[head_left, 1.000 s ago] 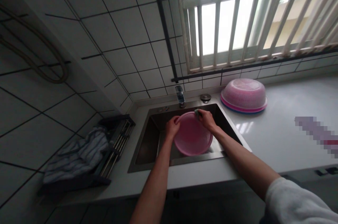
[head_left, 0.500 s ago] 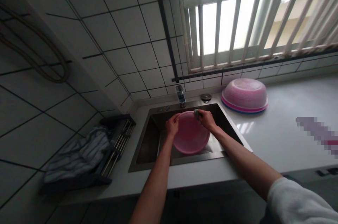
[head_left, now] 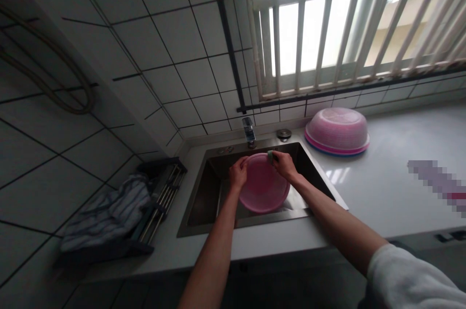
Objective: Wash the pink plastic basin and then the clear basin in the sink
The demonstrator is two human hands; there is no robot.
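Observation:
A pink plastic colander basket [head_left: 264, 185] is held tilted over the steel sink [head_left: 204, 197]. My left hand [head_left: 238, 173] grips its left rim with the fingers curled. My right hand [head_left: 285, 164] is closed on a small greenish scrub pad [head_left: 271, 155] pressed against the basket's upper rim. The tap [head_left: 248, 131] stands just behind the basket.
Upturned pink baskets [head_left: 337, 130] are stacked on the white counter [head_left: 386, 173] to the right of the sink. A striped cloth [head_left: 109, 212] lies on a dark dish rack [head_left: 162, 192] at the left. Tiled walls and a barred window rise behind.
The basket has tilted slightly and sits a little higher and more to the left; both hands keep their hold at the rim.

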